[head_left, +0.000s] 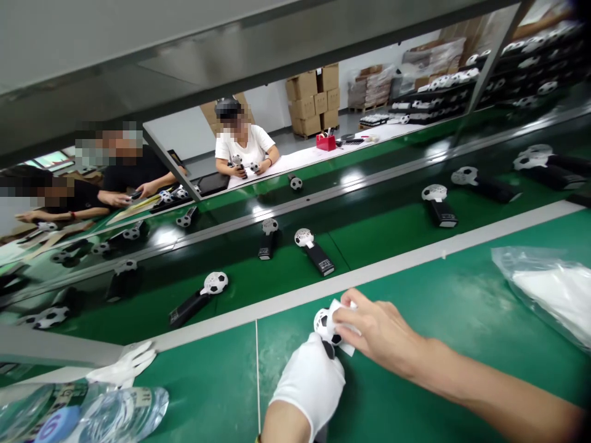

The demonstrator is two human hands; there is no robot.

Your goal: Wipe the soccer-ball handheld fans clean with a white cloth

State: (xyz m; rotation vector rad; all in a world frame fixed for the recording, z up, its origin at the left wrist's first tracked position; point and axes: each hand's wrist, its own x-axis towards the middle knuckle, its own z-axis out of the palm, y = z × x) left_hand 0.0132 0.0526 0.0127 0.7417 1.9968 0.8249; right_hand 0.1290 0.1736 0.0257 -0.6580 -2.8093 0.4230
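My left hand (pixel 311 381), in a white glove, is closed round the black handle of a small fan with a football-patterned head (pixel 324 326), held just above the green bench (pixel 415 307). My bare right hand (pixel 376 329) presses a small white cloth or paper (pixel 344 307) against the fan's head, fingers pinched on it.
Several more football fans lie on the green conveyor belt (pixel 369 234), among them one fan (pixel 198 298) and another fan (pixel 314 249). A spare white glove (pixel 124 366) and plastic bottles (pixel 92 412) lie at my left, a clear bag (pixel 549 289) at my right. Other people sit across the line.
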